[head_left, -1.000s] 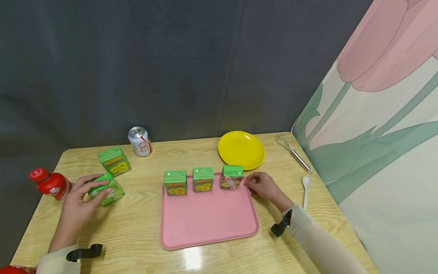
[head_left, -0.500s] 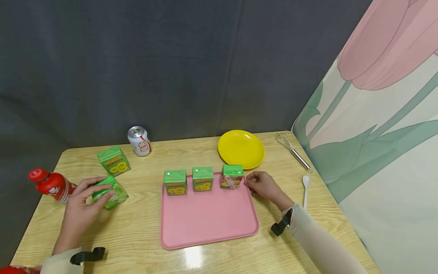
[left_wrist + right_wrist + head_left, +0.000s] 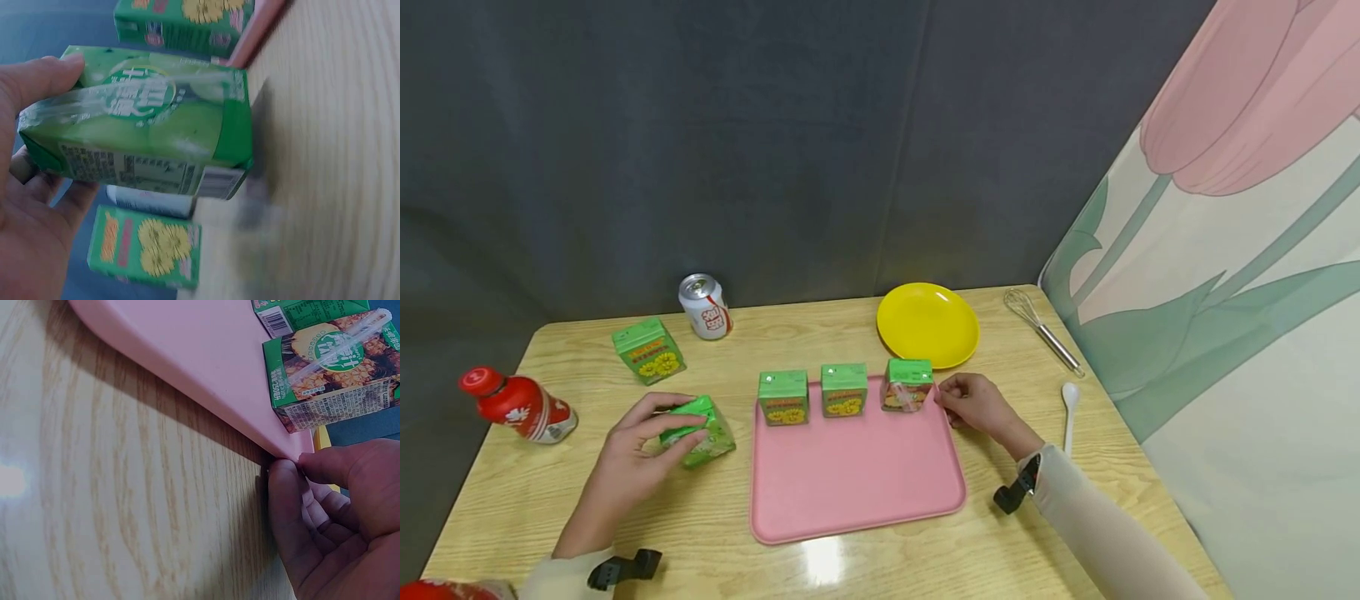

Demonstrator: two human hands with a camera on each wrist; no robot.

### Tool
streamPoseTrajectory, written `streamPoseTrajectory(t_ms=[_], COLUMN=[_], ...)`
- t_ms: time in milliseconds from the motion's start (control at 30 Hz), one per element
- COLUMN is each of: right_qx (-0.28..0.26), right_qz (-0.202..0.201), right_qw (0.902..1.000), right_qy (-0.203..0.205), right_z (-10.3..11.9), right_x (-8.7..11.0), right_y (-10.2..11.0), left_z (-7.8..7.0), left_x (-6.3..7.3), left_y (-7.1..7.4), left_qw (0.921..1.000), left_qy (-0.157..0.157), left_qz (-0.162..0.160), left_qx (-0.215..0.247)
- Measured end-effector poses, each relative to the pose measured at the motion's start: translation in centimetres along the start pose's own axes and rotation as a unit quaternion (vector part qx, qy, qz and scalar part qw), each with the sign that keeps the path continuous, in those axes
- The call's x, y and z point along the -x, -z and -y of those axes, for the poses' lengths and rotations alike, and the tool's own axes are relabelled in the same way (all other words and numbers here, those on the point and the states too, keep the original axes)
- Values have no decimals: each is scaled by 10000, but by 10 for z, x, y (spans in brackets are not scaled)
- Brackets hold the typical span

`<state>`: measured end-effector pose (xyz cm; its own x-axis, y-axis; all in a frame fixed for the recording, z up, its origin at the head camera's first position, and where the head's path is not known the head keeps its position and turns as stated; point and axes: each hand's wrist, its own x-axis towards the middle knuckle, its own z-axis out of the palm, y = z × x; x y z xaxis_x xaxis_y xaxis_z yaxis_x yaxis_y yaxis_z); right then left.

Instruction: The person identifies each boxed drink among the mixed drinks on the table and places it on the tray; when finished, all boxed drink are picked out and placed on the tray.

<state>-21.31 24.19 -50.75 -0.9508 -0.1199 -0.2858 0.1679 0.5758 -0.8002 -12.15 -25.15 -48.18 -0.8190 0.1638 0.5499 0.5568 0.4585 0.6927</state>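
Observation:
My left hand [image 3: 636,450] grips a light green juice carton [image 3: 713,442] between thumb and fingers, just left of the pink tray [image 3: 857,483]. In the left wrist view the carton [image 3: 156,119] is held close over the tabletop, its straw wrapper along one face. Three drink cartons stand in a row along the tray's far edge: two with yellow flowers, a left one [image 3: 785,400] and a middle one [image 3: 844,392], and a pineapple one [image 3: 907,387] at the right. My right hand [image 3: 976,406] pinches the tray's far right corner between thumb and forefinger.
Another flower carton [image 3: 651,352] stands at the back left, near a white can [image 3: 706,308]. A red bottle [image 3: 523,408] is at the left edge, and another red object [image 3: 452,590] shows below. Behind the tray lies a yellow plate [image 3: 927,325]; a whisk [image 3: 1041,329] and white spoon [image 3: 1070,417] lie right.
My left hand has carried the light green carton rightward from beside the red bottle towards the tray. My right hand has stayed at the tray's corner.

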Motion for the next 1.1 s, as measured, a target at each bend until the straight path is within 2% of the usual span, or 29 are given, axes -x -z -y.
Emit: streamPoseTrajectory(t_ms=[167,333,433,633,767,967,1100], right_qx=[14,63,35,-38,5,-23,20], right_qz=[25,3,-30,-10,-14,26,21], right_qw=[10000,10000,9999,9999,10000,10000,9998], right_qy=[57,74,111,121,52,85,184], right_z=[-1,0,1,-2,-1,-1,-1], right_x=[-1,0,1,0,1,2,1], right_y=[0,1,2,0,0,0,1], left_z=[-10,-23,-33,-58,-71,-83,-89], left_x=[-6,-12,-17,-30,-39,-50,-57], left_y=[-12,-27,-40,-71,-94,-126,-146], left_qw=[9986,9958,9921,9810,9768,9699,9673], left_qy=[-381,-455,-435,-596,-517,-538,-562], left_qz=[291,637,875,1253,1552,1980,2114], left_qx=[239,473,790,1356,1385,1309,1281])
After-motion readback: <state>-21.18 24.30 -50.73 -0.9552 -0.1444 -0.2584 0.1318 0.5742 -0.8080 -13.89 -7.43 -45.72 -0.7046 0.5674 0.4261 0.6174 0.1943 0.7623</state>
